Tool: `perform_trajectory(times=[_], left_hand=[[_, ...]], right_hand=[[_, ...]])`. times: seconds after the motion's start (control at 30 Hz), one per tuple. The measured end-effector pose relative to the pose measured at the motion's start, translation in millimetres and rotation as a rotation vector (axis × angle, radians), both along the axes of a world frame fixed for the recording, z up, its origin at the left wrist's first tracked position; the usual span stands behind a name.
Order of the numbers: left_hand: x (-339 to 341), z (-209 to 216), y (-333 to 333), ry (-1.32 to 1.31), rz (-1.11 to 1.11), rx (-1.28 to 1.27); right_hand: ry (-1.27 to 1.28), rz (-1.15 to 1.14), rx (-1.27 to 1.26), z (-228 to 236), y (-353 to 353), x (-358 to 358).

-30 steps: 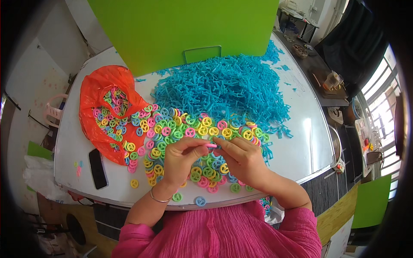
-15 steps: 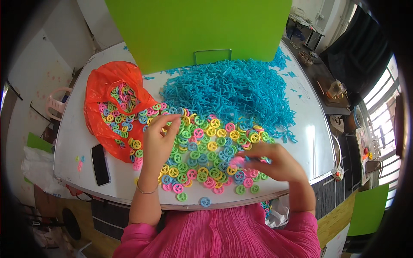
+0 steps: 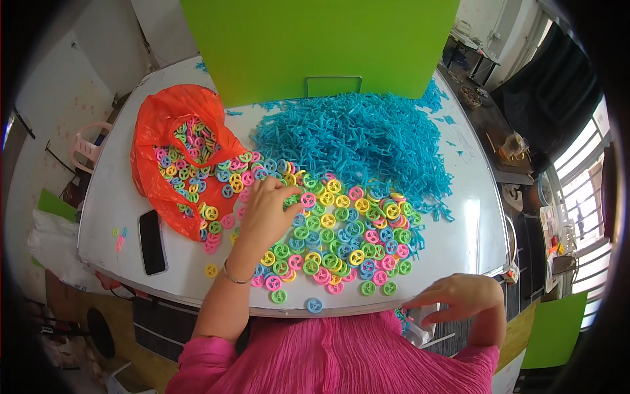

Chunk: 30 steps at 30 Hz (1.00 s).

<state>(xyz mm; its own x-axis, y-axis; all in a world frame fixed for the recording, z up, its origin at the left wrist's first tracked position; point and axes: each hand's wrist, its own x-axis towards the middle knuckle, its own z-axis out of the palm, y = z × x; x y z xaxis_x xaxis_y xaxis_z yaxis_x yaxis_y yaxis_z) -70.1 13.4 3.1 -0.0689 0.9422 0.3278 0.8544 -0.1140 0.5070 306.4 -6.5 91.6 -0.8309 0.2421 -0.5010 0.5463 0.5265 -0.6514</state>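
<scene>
Small plastic wheels in pink, green, yellow and blue lie in a loose pile across the table's near middle. My left hand is over the pile's left part, thumb and fingertips drawn together among the wheels; what they grip is hidden. Behind the wheels rises a heap of thin blue plastic pieces. My right hand hangs past the table's front edge at the right, its fingers apart and nothing visible in them. Just below it, a whitish bag shows beside some small coloured pieces, partly hidden by the hand and my clothing.
An orange-red plastic bag spills more wheels at the left. Near it lies a black phone. A large green panel with a wire handle stands behind the blue heap. A single blue wheel sits at the front edge.
My right hand has moved from the pile's right side, where it held small pieces blurred by motion, down past the table edge. My left hand has shifted right and lower onto the wheels.
</scene>
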Motion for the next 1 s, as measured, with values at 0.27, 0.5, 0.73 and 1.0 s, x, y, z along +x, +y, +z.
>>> perform_trajectory(times=[0.27, 0.5, 0.73, 1.0], left_hand=[[-11.6, -2.3, 2.9, 0.025, -0.028, -0.138], [2.7, -13.9, 10.1, -0.002, -0.035, -0.003], [4.0, -12.0, 9.8, -0.086, -0.041, 0.072], [19.6, 0.7, 4.9, -0.854, -0.092, -0.059]], right_hand=[[0.360, -0.352, 0.299, -19.2, 67.8, -76.0], [0.472, -0.616, 1.030, -85.4, 131.6, -139.0], [0.542, -0.828, 0.679, -86.9, 135.0, -142.0], [0.878, -1.144, -0.219, -57.6, 118.6, -120.9]])
